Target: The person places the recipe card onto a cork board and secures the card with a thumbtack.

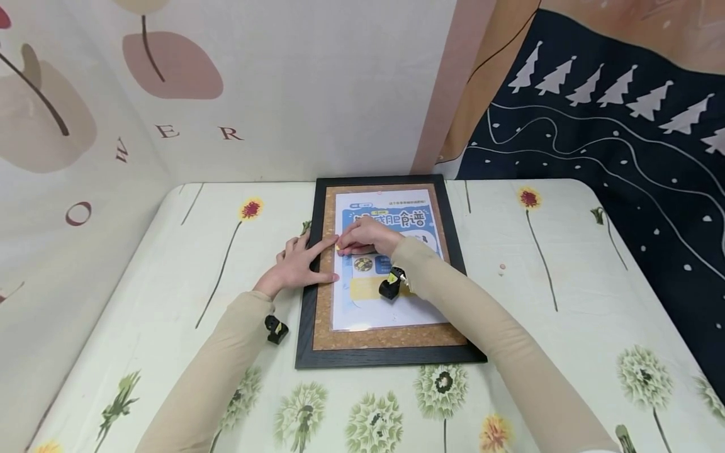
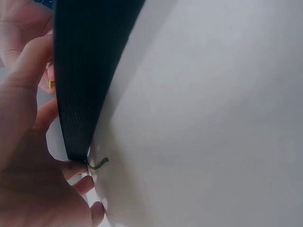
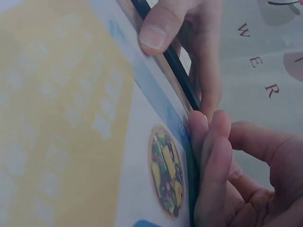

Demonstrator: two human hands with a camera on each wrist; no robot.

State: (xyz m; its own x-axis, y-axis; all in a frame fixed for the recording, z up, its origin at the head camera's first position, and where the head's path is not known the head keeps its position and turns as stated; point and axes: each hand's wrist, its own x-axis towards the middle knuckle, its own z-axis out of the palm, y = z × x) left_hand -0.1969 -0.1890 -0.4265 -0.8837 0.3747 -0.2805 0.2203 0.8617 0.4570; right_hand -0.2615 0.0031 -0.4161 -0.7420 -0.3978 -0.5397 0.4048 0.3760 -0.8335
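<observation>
A printed sheet (image 1: pixel 362 316) with blue and yellow areas lies on a cork board (image 1: pixel 385 338) in a black frame (image 1: pixel 391 358). At the sheet's left edge my right hand (image 1: pixel 369 235) pinches a small yellow push pin (image 2: pixel 52 85), mostly hidden by the fingertips. My left hand (image 1: pixel 293 267) is spread across the frame's left side. Its thumb (image 3: pixel 154 35) presses the edge of the sheet, and the index fingertip is close to the pin. The left hand's other fingers reach past the frame's outer side in the left wrist view.
The board lies flat on a table with a flower-patterned cloth (image 1: pixel 226 239), near its back edge. Behind rises a pale printed curtain (image 1: pixel 317 94), with a dark tree-patterned cloth (image 1: pixel 566 138) at the right. Black wrist cameras (image 1: pixel 276 329) hang at both sleeves.
</observation>
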